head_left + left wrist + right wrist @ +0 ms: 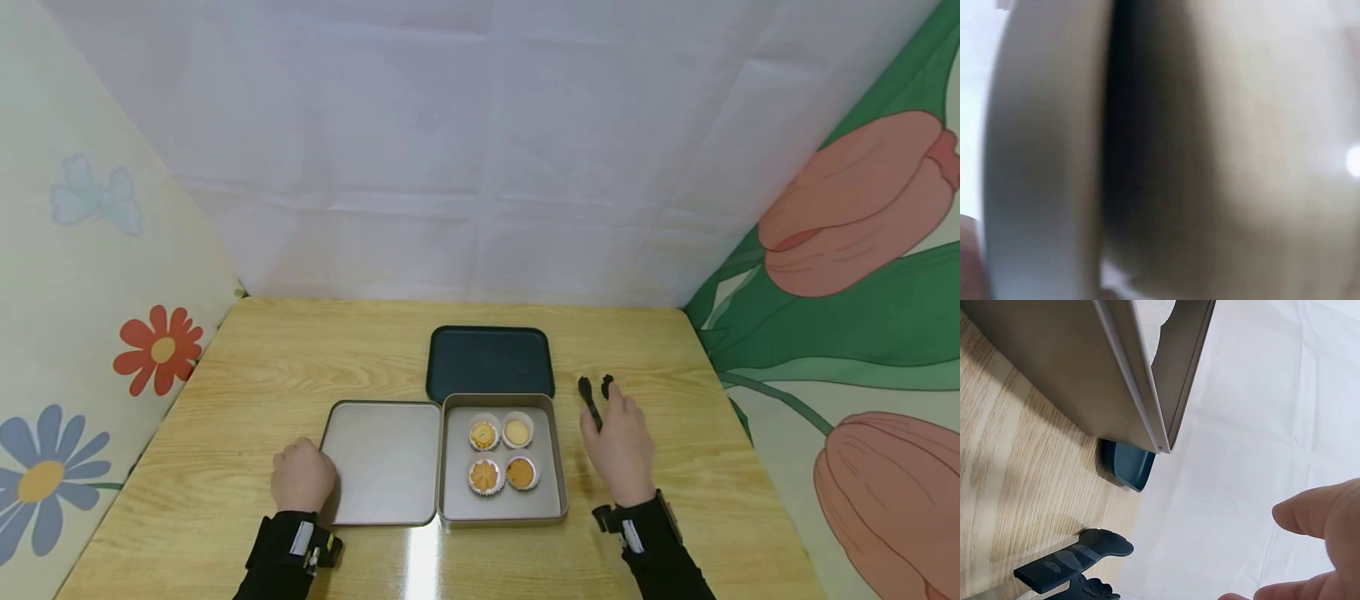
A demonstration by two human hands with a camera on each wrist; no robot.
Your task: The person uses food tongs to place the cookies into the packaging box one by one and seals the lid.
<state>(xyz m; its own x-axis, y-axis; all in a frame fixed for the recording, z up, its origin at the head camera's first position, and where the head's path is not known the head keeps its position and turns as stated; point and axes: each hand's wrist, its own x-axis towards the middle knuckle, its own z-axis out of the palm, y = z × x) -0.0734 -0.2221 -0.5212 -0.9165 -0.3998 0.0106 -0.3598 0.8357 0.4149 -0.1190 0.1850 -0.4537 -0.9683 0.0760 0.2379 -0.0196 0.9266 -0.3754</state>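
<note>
My left hand (302, 477) rests on the table at the left edge of a flat metal lid (386, 462), its fingers loosely curled. Most of that hand lies outside the blurred left wrist view. Right of the lid stands a square metal tin (559, 467), holding several small pastries (484, 475) in white paper cups. Over a pair of black-tipped tongs (587, 393), right of the tin, is my right hand (621, 446). In the right wrist view its thumb and fingers are spread, apart from the tongs (1072, 559).
A dark blue tray (491, 362) lies directly behind the tin. The wooden table (300, 358) meets a white cloth backdrop (480, 167) at its far edge. Panels printed with flowers (161, 350) stand along both sides.
</note>
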